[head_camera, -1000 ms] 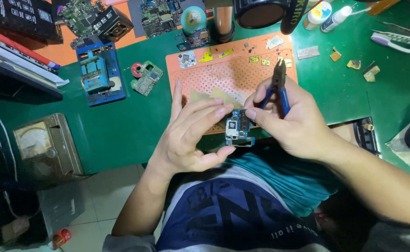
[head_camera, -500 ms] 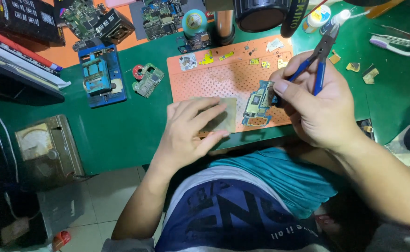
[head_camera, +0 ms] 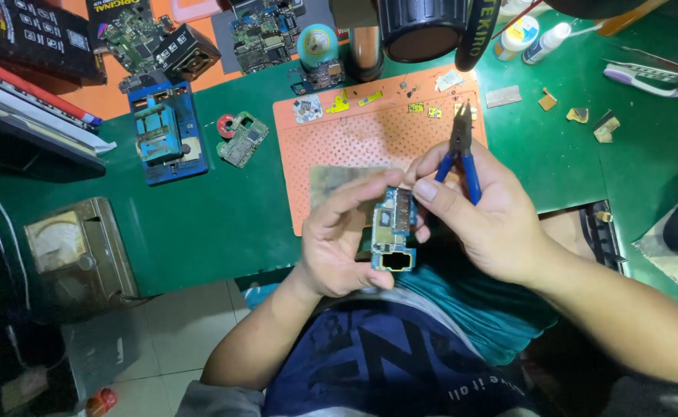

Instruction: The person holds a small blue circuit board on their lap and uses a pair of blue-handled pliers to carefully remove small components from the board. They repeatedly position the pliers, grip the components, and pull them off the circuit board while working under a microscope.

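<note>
While the left hand [head_camera: 339,247] grips a small blue circuit board [head_camera: 393,232], the right hand [head_camera: 493,220] clasps blue-handled pliers [head_camera: 461,147], thumb on the board; inspection seems underway.

A: Any boxes here?

B: Yes. A flat black box [head_camera: 34,35] with orange and white print lies at the top left corner.

A: Any labels?

B: A small white bottle [head_camera: 518,32] at the top right has a yellow and blue label.

A: Screens?

B: None that I can tell.

Left hand [head_camera: 339,243] pinches a blue circuit board [head_camera: 393,229]; right hand [head_camera: 484,212] grips pliers [head_camera: 462,147]
</note>
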